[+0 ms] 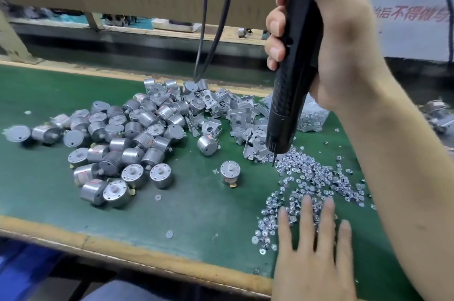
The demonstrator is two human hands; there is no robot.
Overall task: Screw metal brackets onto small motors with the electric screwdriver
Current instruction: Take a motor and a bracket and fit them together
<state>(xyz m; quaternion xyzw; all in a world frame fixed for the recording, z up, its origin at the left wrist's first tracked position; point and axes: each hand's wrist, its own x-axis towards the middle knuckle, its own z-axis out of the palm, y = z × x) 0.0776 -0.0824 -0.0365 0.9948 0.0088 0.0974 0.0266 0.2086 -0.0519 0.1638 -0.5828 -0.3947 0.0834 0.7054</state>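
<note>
My right hand (326, 38) grips the black electric screwdriver (292, 94) upright, its bit tip hanging just above the far edge of a spread of small silver screws (317, 178). My left hand (317, 246) lies flat with straight fingers on the near part of those screws. One small silver motor (230, 173) stands alone on the green mat, shaft up, left of the screws. A big heap of motors (118, 138) fills the left of the mat. A pile of bent metal brackets (235, 116) lies behind the screwdriver.
The green mat (196, 214) has a tan front edge. Two black cables (211, 30) hang down to the back of the motor heap. A clear bag of screws (312, 116) sits behind the screwdriver. A few white washers lie loose on the mat.
</note>
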